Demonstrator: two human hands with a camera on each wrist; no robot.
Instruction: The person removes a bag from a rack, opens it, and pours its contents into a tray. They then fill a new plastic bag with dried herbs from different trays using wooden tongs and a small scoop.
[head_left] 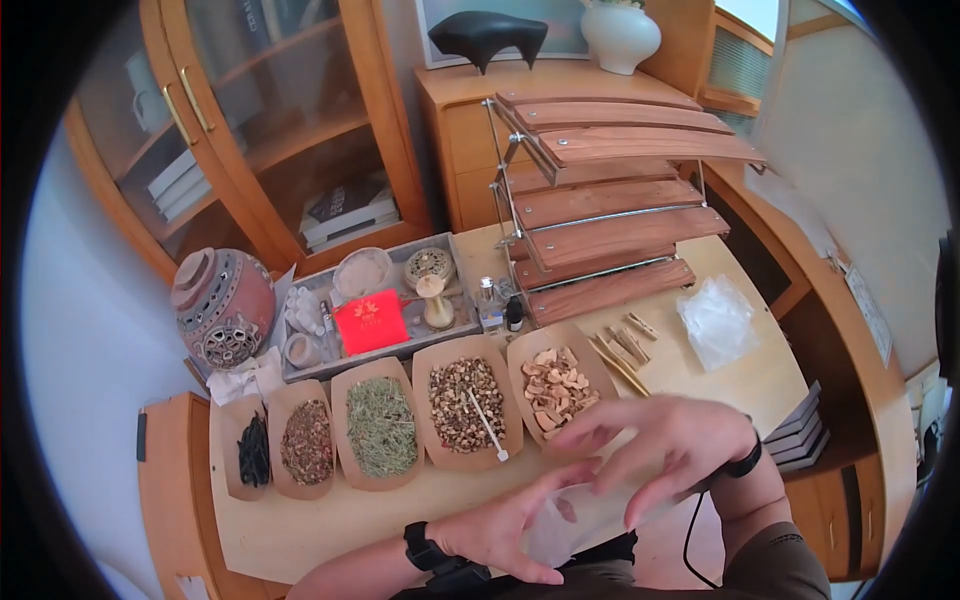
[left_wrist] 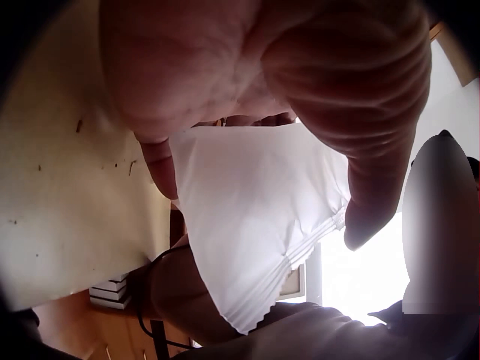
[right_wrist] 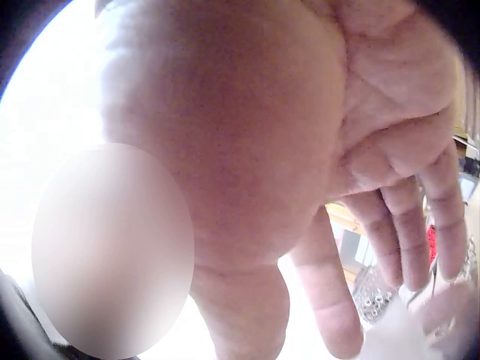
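Observation:
My left hand (head_left: 500, 535) grips a small white pouch (head_left: 552, 530) of thin, see-through material, thumb on one side and fingers on the other. In the left wrist view the pouch (left_wrist: 255, 202) hangs with a gathered, ruffled edge. My right hand (head_left: 665, 445) hovers just above and to the right of it, fingers spread and loosely bent, holding nothing. Its fingers (right_wrist: 405, 232) look fairly straight in the right wrist view, with a bit of white material near the tips. Past the hands stands a paper tray of pale wood slices (head_left: 558, 390).
Paper trays hold dark pods (head_left: 254, 450), reddish bits (head_left: 308, 440), green dried herb (head_left: 380, 425) and brown pieces (head_left: 450, 400) with a white scoop (head_left: 487, 425). Behind are a grey tray (head_left: 440, 330) with a red packet (head_left: 370, 322), a wooden tiered rack (head_left: 610, 220) and a clear plastic bag (head_left: 718, 322).

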